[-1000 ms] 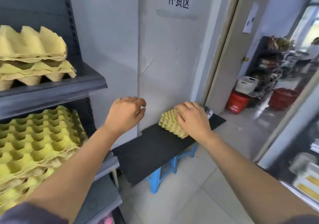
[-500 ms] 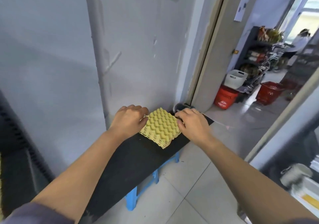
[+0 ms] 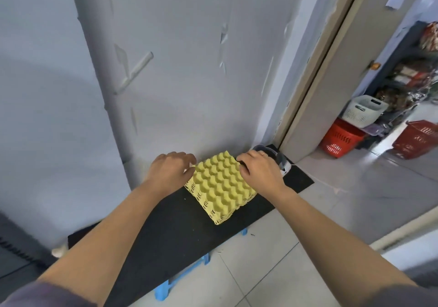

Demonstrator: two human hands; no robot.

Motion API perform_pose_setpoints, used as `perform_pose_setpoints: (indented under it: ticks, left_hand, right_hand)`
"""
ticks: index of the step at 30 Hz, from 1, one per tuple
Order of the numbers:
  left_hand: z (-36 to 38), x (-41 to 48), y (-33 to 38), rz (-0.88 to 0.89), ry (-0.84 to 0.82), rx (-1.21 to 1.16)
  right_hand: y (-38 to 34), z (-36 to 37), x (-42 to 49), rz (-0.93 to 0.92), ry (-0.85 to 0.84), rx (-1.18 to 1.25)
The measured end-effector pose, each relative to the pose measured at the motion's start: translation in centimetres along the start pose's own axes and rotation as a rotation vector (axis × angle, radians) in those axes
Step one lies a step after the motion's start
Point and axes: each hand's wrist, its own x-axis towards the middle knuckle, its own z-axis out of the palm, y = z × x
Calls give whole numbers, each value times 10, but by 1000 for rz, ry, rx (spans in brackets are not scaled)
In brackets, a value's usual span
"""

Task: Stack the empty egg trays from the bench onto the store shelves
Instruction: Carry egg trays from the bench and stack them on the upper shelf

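At the far left a dark shelf unit [image 3: 14, 247] just edges into sight, low down. Next to it runs a pale grey wall [image 3: 177, 70] with scuffs and peeling patches. Against the wall stands the black bench [image 3: 154, 242], its board resting on blue plastic legs [image 3: 180, 280].

The left hand [image 3: 169, 173] has its fingers curled round the left edge of the stack of yellow egg trays [image 3: 220, 186], thumb at the near corner. The stack sits on the bench top toward its right end, turned cornerwise to the wall. The right hand [image 3: 259, 171], a ring on one finger, grips the stack's far right edge with bent fingers.

Just behind that hand, at the bench's end, lies a small white-and-dark object [image 3: 283, 162] I can't identify. Beyond it is a beige door frame [image 3: 320, 81]. Through the doorway are a white basket [image 3: 365, 110], two red shopping baskets [image 3: 341, 138] and dark shelving with goods [image 3: 414, 70]. The floor [image 3: 272, 271] is pale tile.
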Motion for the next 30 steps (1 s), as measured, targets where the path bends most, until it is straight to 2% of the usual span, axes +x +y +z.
perform_pose_setpoints:
  ticks: [8, 13, 21, 27, 30]
  left_hand:
    - [70, 83, 2, -75, -112, -42]
    - [122, 98, 4, -188, -193, -25]
    - [238, 119, 17, -380, -231, -33]
    - [327, 120, 16, -627, -148, -130]
    - [370, 111, 13, -811, -109, -328]
  right_hand:
    - [78, 57, 50, 123, -182, 9]
    - [124, 101, 64, 137, -289, 35]
    - [203, 201, 83, 174, -467, 82]
    - [235, 301, 84, 321, -581, 184]
    - [246, 343, 85, 396, -603, 218]
